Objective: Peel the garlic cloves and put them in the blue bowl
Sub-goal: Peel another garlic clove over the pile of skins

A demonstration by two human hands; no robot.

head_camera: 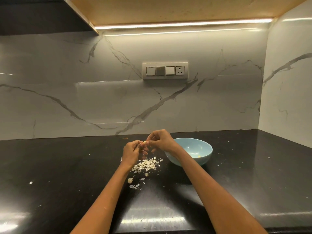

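Observation:
Both hands meet above the black counter, just left of the blue bowl [203, 157]. My left hand [132, 152] holds a small garlic clove [144, 142] at its fingertips. My right hand [160, 141] pinches at the same clove from the right, its wrist crossing in front of the bowl's left rim. A pile of pale garlic skins [146, 165] lies on the counter below the hands. One unpeeled clove [130, 179] lies nearer to me beside my left forearm. A small yellowish piece [199, 156] sits inside the bowl; my right forearm hides part of its inside.
The black counter [253, 174] carries scattered skin flecks [135, 186]. A marble backsplash runs behind, with a switch and socket panel [165, 71]. A side wall closes the corner on the right. A cabinet with a light strip hangs overhead.

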